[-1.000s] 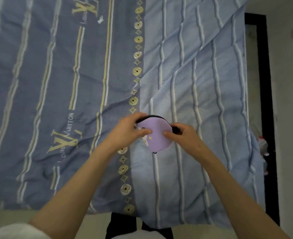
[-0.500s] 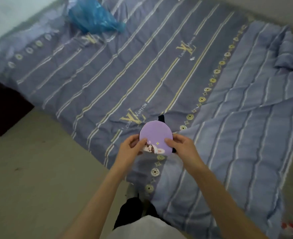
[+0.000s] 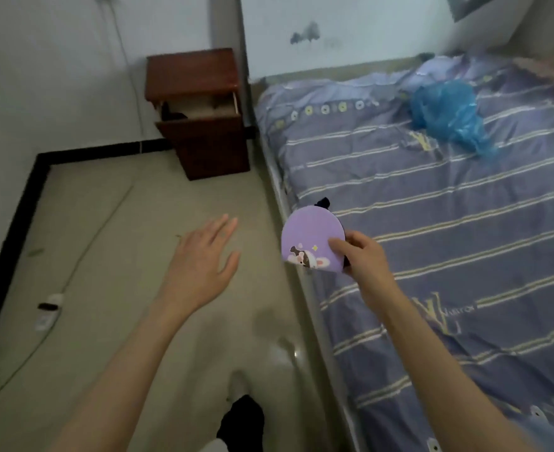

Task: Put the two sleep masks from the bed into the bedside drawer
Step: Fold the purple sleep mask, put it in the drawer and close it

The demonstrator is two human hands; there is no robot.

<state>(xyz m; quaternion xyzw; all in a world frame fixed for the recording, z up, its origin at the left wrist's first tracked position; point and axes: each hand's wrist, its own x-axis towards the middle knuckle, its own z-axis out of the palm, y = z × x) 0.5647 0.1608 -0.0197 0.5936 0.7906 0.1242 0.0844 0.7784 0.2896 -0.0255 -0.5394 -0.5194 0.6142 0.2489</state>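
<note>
My right hand [image 3: 363, 256] pinches a folded purple sleep mask [image 3: 308, 238] with a bunny print, held over the bed's left edge; a bit of black strap sticks out above it. My left hand [image 3: 204, 259] hovers flat over the floor with fingers spread and nothing in it. Far ahead on the left stands the dark red bedside cabinet [image 3: 200, 76], its top drawer [image 3: 200, 107] pulled open, with something dark inside at its left. A second mask cannot be told apart in this view.
The bed [image 3: 432, 223] with a blue-grey striped cover fills the right side. A crumpled blue plastic bag [image 3: 448, 115] lies near its head. A white power strip [image 3: 49, 308] with a cable rests on the beige floor at left.
The view has swung left from the bed toward the cabinet. My left hand has let go of the purple mask and moved out over the floor; my right hand alone holds it now.
</note>
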